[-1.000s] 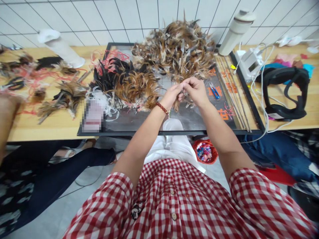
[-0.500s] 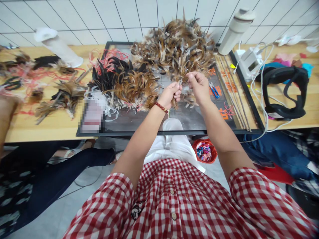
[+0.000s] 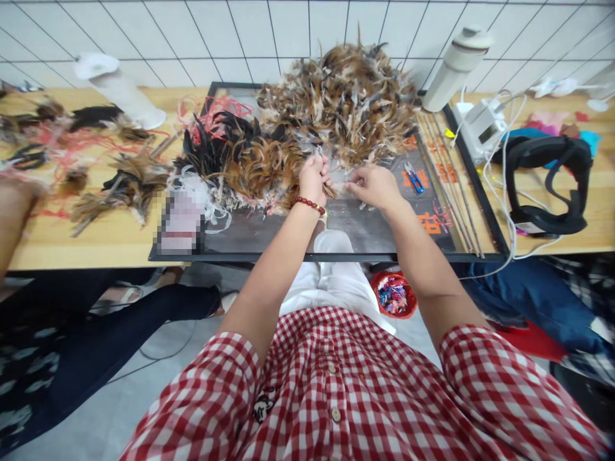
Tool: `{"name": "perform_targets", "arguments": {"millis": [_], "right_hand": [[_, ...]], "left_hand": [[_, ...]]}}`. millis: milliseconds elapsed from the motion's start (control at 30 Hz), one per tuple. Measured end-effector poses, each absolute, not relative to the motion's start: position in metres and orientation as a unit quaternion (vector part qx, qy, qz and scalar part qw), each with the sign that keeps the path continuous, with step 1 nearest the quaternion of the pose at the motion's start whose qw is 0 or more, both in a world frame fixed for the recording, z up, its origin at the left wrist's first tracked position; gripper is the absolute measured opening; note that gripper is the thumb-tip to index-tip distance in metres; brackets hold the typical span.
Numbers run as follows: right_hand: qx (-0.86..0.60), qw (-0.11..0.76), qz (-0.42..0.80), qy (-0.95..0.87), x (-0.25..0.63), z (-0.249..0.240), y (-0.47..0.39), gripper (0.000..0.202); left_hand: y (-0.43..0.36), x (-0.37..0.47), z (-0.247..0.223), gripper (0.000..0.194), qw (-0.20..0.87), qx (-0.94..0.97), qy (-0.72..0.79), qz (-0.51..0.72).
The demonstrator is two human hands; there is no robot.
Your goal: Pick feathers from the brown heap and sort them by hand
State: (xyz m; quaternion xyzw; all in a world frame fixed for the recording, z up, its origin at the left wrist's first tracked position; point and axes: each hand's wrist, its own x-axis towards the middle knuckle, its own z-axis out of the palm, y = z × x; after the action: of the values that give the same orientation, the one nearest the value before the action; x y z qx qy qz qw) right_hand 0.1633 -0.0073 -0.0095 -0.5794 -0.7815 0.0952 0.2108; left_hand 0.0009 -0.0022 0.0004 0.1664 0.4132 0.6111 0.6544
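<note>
My left hand (image 3: pixel 314 178), with a red bead bracelet (image 3: pixel 310 205) at its wrist, is closed around a small bunch of brown feathers (image 3: pixel 329 191) whose ends poke out below the fingers. Just right of it, my right hand (image 3: pixel 377 186) has thumb and forefinger pinched together. A pale wisp shows near those fingertips, too blurred to name. Behind both hands rises a big heap of brown and grey feathers (image 3: pixel 346 102). To the left lies a pile of black and ginger feathers (image 3: pixel 264 166). Blue thread snips (image 3: pixel 413 178) rest right of my right hand.
A black-framed board (image 3: pixel 269 240) lies under the work. Thin sticks (image 3: pixel 449 186), a white bottle (image 3: pixel 456 70), a white power adapter (image 3: pixel 483 131) with cables and a black headset (image 3: pixel 548 182) are at the right. Pale ribbon (image 3: pixel 204 195) lies left. A co-worker's arm (image 3: pixel 16 211) reaches in there.
My right hand has come down from upper right of the left hand to beside it. The left hand has shifted slightly left and turned, still holding the feathers.
</note>
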Motion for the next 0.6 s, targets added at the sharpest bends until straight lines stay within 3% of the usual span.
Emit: {"name": "perform_targets", "arguments": {"millis": [100, 200, 300, 600], "right_hand": [[-0.577, 0.291, 0.211, -0.734, 0.163, -0.008, -0.003, 0.007], [-0.538, 0.419, 0.356, -0.639, 0.161, -0.004, 0.000, 0.012], [-0.495, 0.470, 0.458, -0.569, 0.158, -0.002, 0.001, 0.020], [-0.450, 0.533, 0.459, -0.550, 0.144, -0.009, -0.003, 0.044]], "left_hand": [[-0.002, 0.003, -0.003, 0.031, 0.643, 0.180, 0.424, 0.612], [-0.002, 0.006, -0.005, 0.031, 0.627, 0.208, 0.432, 0.613], [-0.003, 0.009, -0.007, 0.032, 0.604, 0.249, 0.441, 0.615], [0.000, 0.020, -0.028, 0.036, 0.508, 0.413, 0.456, 0.602]]}}
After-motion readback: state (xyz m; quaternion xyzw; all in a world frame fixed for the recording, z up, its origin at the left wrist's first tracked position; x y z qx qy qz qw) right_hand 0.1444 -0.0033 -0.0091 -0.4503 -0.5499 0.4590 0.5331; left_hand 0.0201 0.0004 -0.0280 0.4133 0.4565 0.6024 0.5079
